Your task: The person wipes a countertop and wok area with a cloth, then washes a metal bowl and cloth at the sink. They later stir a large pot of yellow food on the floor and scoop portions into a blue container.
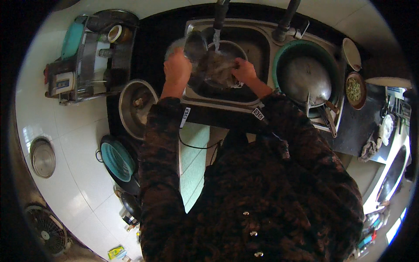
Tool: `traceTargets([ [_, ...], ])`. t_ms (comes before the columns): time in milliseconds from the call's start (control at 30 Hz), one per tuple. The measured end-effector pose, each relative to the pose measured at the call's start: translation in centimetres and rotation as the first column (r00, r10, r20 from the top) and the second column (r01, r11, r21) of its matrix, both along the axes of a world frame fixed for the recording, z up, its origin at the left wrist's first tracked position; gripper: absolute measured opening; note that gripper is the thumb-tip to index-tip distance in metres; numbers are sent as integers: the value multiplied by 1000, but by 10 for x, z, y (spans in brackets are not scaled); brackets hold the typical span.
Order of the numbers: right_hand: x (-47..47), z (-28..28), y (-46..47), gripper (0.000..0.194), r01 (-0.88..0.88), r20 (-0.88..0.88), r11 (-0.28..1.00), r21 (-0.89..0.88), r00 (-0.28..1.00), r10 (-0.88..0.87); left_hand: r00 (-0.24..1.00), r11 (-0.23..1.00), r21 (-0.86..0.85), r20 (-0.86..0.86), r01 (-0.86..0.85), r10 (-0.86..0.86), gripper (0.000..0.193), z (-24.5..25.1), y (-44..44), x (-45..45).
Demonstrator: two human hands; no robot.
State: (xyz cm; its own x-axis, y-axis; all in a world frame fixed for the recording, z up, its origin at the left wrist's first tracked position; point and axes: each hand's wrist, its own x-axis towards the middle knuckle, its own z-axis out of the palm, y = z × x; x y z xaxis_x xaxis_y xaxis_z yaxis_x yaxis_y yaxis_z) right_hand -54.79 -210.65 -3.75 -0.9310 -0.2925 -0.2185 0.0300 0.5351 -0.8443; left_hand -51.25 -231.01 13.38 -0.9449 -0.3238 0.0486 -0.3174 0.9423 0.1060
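Note:
My left hand (177,67) grips a round, dark-looking bowl (195,47), tilted at the left edge of the steel sink (258,59). Motion blur hides the bowl's exact shape. Water runs from the faucet (221,14) into a round metal basin (234,46) standing in the sink. Inside the basin lies a brownish, blurred mass (218,67) under the water. My right hand (244,71) is at the basin's right side, its fingers curled over the contents. What those fingers hold, if anything, is not clear. Something whitish (238,84) shows below that hand.
A green tub (278,59) holding an overturned metal wok (306,78) stands right of the sink. Beyond it sits a bowl of green pieces (354,91). On the left are a steel pot (124,108), a dish rack (81,65) and a teal colander (117,162).

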Motion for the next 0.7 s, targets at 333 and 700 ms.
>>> traceTargets([
  [333,-17,-9,-13,23,-212,-103,962,-172,975,196,955,978,-207,-290,-5,-56,14,18,-46,1],
  [700,-6,42,34,18,-344,137,897,-278,910,391,274,595,804,-575,16,771,26,-21,-62,69],
])
